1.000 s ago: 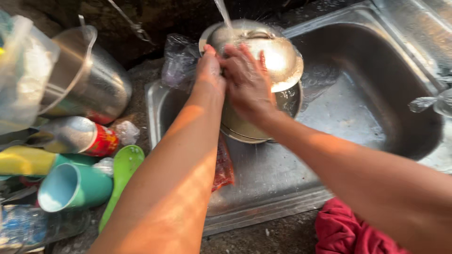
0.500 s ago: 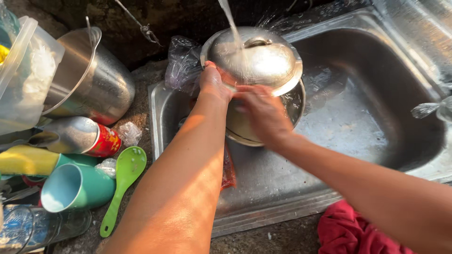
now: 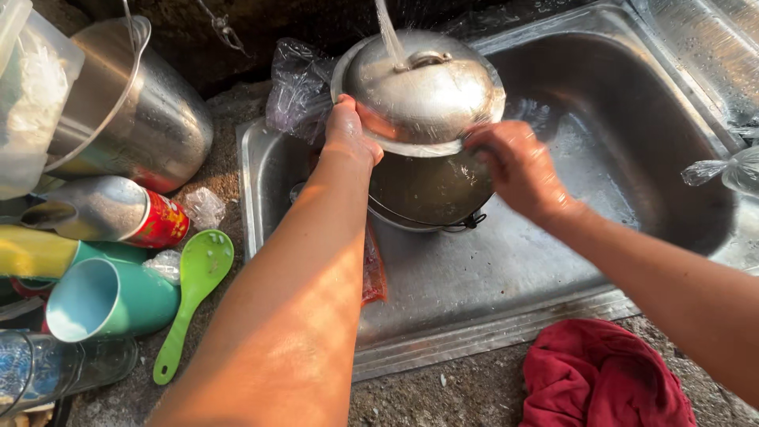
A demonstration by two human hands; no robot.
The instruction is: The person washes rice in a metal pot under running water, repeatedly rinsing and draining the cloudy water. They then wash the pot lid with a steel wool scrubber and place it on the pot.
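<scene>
A round steel pot lid [image 3: 423,91] with a small top handle is held tilted under a thin stream of water [image 3: 388,35]. My left hand [image 3: 348,130] grips its left rim. My right hand [image 3: 514,166] holds the lower right rim. Under the lid sits a steel pot [image 3: 427,194] full of murky water, resting in the steel sink [image 3: 632,158].
Left of the sink stand a big steel bucket [image 3: 134,111], a red-banded steel can [image 3: 118,209], a teal cup [image 3: 111,299], a yellow cup [image 3: 35,251], a green spoon [image 3: 194,296] and a clear glass [image 3: 63,368]. A red cloth [image 3: 605,379] lies at the front edge. A plastic bag [image 3: 292,87] sits behind the sink.
My right hand slid off the lid's top down to its lower right rim. The lid now tilts up more under the water; my left hand keeps its grip.
</scene>
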